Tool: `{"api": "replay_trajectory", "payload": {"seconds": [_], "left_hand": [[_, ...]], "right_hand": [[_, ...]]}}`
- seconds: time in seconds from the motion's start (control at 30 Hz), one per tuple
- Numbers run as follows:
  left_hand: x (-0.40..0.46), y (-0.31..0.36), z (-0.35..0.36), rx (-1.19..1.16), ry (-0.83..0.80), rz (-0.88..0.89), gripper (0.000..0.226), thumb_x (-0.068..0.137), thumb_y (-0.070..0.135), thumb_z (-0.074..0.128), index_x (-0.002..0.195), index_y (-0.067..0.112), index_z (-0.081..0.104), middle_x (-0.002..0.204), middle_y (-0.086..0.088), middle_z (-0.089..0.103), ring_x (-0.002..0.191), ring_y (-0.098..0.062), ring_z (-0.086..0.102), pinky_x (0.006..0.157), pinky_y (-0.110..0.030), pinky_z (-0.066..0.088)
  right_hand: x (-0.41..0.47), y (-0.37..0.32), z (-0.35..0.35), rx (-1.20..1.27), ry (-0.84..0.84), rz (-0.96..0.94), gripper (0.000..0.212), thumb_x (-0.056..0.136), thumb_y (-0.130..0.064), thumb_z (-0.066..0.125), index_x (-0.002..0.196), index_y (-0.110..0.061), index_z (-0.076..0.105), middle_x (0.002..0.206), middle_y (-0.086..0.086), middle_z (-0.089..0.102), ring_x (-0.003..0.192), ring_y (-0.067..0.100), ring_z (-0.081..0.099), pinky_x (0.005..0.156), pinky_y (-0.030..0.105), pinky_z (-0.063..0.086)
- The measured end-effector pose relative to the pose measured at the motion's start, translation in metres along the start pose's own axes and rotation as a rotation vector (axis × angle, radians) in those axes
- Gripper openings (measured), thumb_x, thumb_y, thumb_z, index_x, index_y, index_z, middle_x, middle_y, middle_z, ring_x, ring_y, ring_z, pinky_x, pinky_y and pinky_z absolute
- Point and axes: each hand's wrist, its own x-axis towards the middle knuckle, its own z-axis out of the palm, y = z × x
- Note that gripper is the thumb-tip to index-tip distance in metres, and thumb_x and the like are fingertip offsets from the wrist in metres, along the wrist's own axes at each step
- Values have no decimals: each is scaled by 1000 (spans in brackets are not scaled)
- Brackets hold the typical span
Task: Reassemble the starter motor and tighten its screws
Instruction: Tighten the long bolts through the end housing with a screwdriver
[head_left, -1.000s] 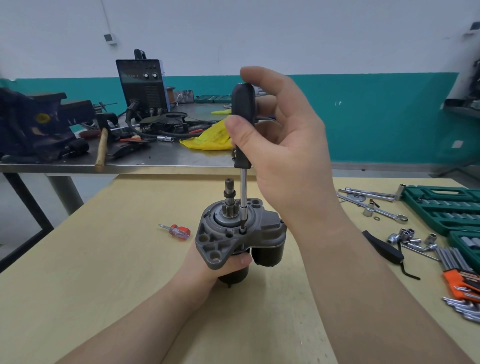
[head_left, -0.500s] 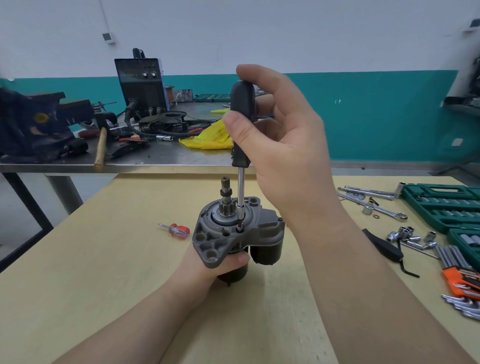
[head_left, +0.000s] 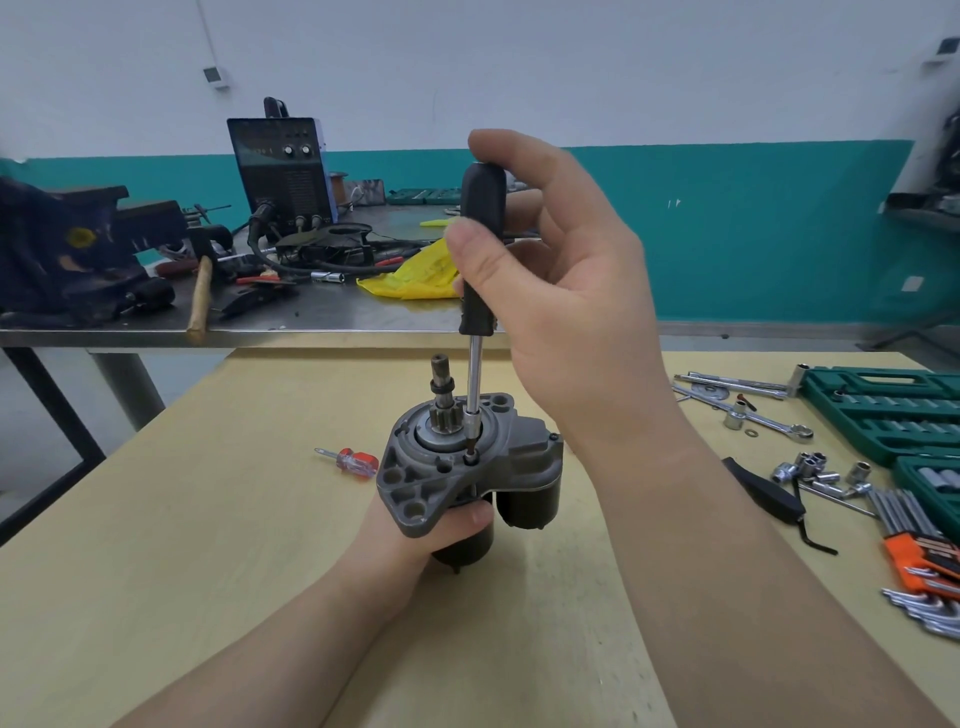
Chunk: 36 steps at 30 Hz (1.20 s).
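Right hand (head_left: 566, 291) gripped the black handle of a screwdriver (head_left: 480, 244), thumb across the front of the handle and index finger curled over its top; the other fingers were loosely bent behind it. Screwdriver stood nearly upright, its steel shaft running down to a bit seated in a screw (head_left: 470, 457) on the top face of the starter motor (head_left: 457, 457).

Left hand (head_left: 441, 525) held the motor from below and behind, fingers wrapped round the dark cylindrical body, with 1 fingertip showing under the grey flange. Most of this hand was hidden by the housing.

Motor stood on end on the wooden table (head_left: 208, 545), near its middle, gear shaft (head_left: 441, 389) pointing up just left of the screwdriver shaft. A second, smaller black cylinder sat on the motor's right side.

Small red-handled screwdriver (head_left: 348, 460) lay on the table just left of the motor, apart from it. To the right, well apart: a green socket case (head_left: 883, 410) lying open, loose sockets (head_left: 810, 467), a wrench (head_left: 769, 423), a black-handled tool (head_left: 763, 493), and an orange holder of hex keys (head_left: 924, 561) at the table's right edge.

Behind the wooden table stood a metal bench (head_left: 311, 322) carrying a dark vise (head_left: 67, 260) at left, a hammer with a wooden handle (head_left: 200, 301), a dark box with knobs and cables (head_left: 280, 171), and a yellow bag (head_left: 415, 275).
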Motion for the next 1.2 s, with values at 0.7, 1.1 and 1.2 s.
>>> {"api": "replay_trajectory", "payload": {"seconds": [0.7,1.1,1.2], "left_hand": [[-11,-7,1,123,3,-62,77,38,89,90,108,62,74,113,25,78,111,0,74,100,-44,57],[-11,-6,-2,172,21,-50,58,48,88,88,101,74,68,109,41,72,104,15,69,80,-4,53],[-12,-4,-2,172,7,-27,57,53,86,88,105,73,68,113,40,71,107,14,68,82,-4,53]], "right_hand": [[-2,1,-1,-12,-23,12,47,98,-6,70,133,-37,62,101,-11,75,86,21,77,85,39,65],[-1,2,0,-64,14,-16,42,99,-11,71,130,-38,65,91,-20,66,81,20,66,76,50,66],[0,3,0,-46,22,-8,36,101,-15,69,129,-37,66,94,-19,67,90,17,66,82,53,64]]}}
